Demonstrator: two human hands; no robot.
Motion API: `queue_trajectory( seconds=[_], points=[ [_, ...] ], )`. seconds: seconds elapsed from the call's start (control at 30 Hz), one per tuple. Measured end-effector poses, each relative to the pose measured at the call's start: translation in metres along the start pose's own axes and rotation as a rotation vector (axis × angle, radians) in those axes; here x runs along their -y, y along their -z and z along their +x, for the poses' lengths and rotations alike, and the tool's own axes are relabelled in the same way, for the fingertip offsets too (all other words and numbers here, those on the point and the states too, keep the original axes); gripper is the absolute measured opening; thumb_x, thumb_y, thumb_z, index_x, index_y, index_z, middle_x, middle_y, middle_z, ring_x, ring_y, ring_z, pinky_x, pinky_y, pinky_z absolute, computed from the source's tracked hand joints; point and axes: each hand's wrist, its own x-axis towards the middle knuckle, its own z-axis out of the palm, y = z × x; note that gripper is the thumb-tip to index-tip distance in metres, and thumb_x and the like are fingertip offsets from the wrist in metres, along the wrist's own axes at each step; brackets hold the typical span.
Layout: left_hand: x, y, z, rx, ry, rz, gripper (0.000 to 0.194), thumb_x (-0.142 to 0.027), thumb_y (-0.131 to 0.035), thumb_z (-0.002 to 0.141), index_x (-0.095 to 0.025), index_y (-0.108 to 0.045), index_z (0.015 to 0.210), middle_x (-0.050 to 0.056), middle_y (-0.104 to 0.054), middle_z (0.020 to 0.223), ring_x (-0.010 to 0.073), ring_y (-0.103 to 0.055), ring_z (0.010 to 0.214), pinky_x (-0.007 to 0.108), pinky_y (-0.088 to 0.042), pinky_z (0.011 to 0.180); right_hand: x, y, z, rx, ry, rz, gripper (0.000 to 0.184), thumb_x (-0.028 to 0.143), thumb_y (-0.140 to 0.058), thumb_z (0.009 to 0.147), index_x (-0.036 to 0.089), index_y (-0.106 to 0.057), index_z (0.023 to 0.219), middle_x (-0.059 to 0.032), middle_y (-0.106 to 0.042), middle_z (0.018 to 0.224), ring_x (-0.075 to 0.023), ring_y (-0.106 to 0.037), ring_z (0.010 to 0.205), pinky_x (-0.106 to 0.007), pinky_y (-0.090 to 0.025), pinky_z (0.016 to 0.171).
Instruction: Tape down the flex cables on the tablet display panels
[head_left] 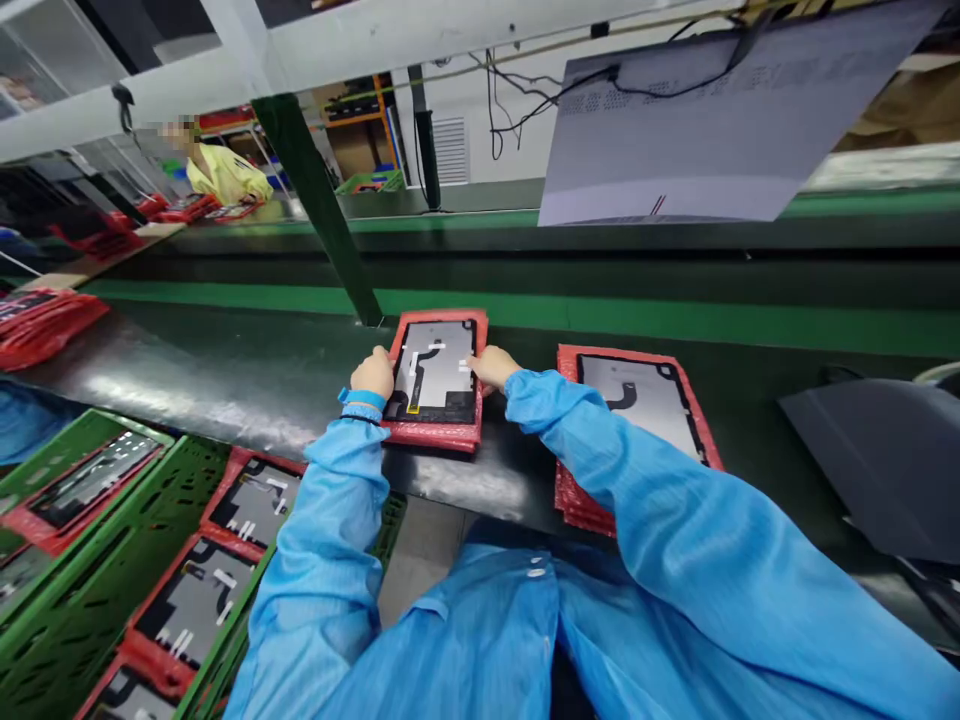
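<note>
A grey, black-edged tablet screen panel (pixel 450 375) lies face-up on a stack of red bubble wrap (pixel 431 436) on the bench in front of me. It carries a dark curved flex strip and small white tape pieces. My left hand (pixel 373 374) is closed at the left edge, its fingertips partly hidden. My right hand (pixel 495 368) grips the right edge, thumb on top near the white tape, other fingers below. Right of it, partly behind my right sleeve, is a second stack with a similar panel (pixel 649 400) on red bubble wrap (pixel 581 498).
Green crates (pixel 142 540) with more panels in red wrap stand low at the left. A dark green post (pixel 319 205) rises behind the bench (pixel 262 375). A grey sheet-like board (pixel 675 130) hangs overhead. A co-worker in yellow (pixel 225 175) is at the far left.
</note>
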Motion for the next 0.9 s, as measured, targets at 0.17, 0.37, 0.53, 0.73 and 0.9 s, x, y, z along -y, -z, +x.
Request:
queue_trajectory(
  seconds=[0.17,0.37,0.53,0.73,0.9],
  points=[
    [0.012,-0.017,0.009,0.01,-0.021,-0.01,0.024,-0.027,-0.042,0.093,-0.02,-0.055,0.112,0.017,-0.07,0.105,0.0305,-0.067,0.101,0.04,-0.05,0.082,-0.007,-0.003,-0.002,0.029,-0.228,0.027,0.019,0.028,-0.07,0.079,0.016,-0.056,0.076,0.0025,-0.047,0.048,-0.0159,-0.053,0.037,-0.034,-0.052,0.041],
    [0.019,-0.016,0.018,0.011,-0.033,-0.021,0.027,-0.025,-0.041,0.093,-0.019,-0.052,0.117,0.016,-0.071,0.103,0.0293,-0.067,0.1,0.038,-0.05,0.082,0.012,0.002,-0.019,0.089,-0.332,0.136,0.014,0.018,-0.062,0.086,0.015,-0.053,0.075,0.0027,-0.052,0.045,-0.0127,-0.055,0.036,-0.027,-0.054,0.042],
    [0.015,0.001,0.006,-0.064,-0.074,0.024,0.033,-0.033,-0.048,0.09,-0.014,-0.054,0.116,0.02,-0.067,0.11,0.0337,-0.063,0.106,0.044,-0.05,0.087,0.025,0.028,-0.085,0.269,-0.322,0.215,0.025,0.008,-0.053,0.089,0.016,-0.05,0.066,0.0004,-0.059,0.048,-0.0096,-0.056,0.037,-0.021,-0.05,0.042],
    [-0.079,-0.012,-0.068,-0.232,-0.846,-0.156,0.034,-0.036,-0.045,0.089,-0.017,-0.058,0.114,0.014,-0.066,0.108,0.0294,-0.06,0.104,0.045,-0.047,0.095,-0.017,0.103,-0.231,0.262,-0.076,0.254,0.016,0.031,-0.067,0.079,0.018,-0.061,0.073,0.0022,-0.064,0.058,-0.0084,-0.059,0.048,-0.018,-0.047,0.046],
    [-0.177,-0.064,-0.104,-0.07,-1.232,-0.313,0.028,-0.033,-0.042,0.091,-0.02,-0.066,0.098,0.01,-0.069,0.103,0.0264,-0.059,0.1,0.044,-0.046,0.095,-0.108,0.199,-0.331,-0.983,-0.262,0.28,0.041,0.059,-0.069,0.068,0.02,-0.056,0.072,0.0044,-0.054,0.05,-0.0082,-0.049,0.042,-0.021,-0.041,0.043]
  ],
)
